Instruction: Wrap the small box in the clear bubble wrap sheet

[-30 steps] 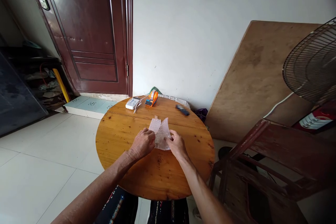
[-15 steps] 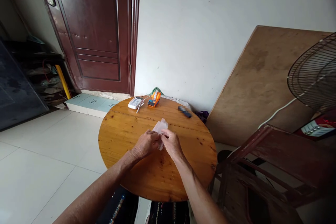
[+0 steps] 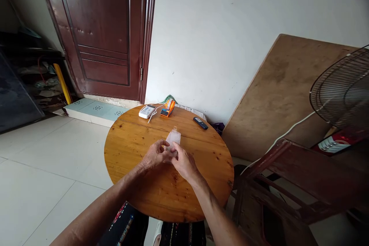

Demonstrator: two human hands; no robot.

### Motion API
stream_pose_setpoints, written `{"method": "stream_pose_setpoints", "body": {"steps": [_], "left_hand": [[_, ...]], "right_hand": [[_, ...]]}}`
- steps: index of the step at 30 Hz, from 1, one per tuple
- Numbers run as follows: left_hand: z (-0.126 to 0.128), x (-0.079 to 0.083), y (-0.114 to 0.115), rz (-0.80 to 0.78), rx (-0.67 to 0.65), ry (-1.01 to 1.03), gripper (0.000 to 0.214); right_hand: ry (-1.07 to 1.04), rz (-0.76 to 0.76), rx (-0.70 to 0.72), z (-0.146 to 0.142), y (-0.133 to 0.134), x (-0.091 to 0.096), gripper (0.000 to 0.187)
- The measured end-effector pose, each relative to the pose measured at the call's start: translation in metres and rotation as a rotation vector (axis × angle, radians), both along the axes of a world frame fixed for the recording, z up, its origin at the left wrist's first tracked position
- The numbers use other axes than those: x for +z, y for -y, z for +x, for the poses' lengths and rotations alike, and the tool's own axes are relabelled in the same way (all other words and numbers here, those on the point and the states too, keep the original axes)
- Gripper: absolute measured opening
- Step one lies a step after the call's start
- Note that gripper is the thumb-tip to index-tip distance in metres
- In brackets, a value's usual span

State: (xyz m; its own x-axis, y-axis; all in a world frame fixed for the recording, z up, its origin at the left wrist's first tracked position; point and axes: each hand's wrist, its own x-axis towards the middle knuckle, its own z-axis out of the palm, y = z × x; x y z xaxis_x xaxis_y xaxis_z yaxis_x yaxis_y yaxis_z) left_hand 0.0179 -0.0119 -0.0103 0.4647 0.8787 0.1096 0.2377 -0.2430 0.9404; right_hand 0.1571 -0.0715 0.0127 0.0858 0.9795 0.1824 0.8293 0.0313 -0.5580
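Note:
A folded piece of clear bubble wrap (image 3: 173, 138) rests on the round wooden table (image 3: 135, 150) near its middle. My left hand (image 3: 154, 154) pinches its near left edge with curled fingers. My right hand (image 3: 182, 160) lies over its near right part, fingers closed on it. Both hands touch each other over the wrap. Only the far half of the wrap shows above my fingers.
At the table's far edge lie a white device with a cable (image 3: 147, 111), an orange tape dispenser (image 3: 167, 108) and a dark remote (image 3: 200, 123). A wooden chair (image 3: 291, 184) stands at the right, a fan (image 3: 343, 84) and a leaning board (image 3: 285, 88) behind it. A dark door (image 3: 100, 30) is at the left.
The bubble wrap was spread wide between my hands; it is now folded narrower, and my hands have come together over it.

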Motion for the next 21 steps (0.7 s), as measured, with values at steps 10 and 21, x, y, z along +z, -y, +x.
{"method": "stream_pose_setpoints", "body": {"steps": [10,21], "left_hand": [[0.018,-0.012,0.002,0.19,0.127,-0.059,0.015],[0.013,-0.016,0.008,0.306,0.176,-0.156,0.02]], "right_hand": [[-0.397,0.032,0.03,0.02,0.007,-0.004,0.059],[-0.373,0.216,-0.062,0.042,-0.043,-0.024,0.015]]}}
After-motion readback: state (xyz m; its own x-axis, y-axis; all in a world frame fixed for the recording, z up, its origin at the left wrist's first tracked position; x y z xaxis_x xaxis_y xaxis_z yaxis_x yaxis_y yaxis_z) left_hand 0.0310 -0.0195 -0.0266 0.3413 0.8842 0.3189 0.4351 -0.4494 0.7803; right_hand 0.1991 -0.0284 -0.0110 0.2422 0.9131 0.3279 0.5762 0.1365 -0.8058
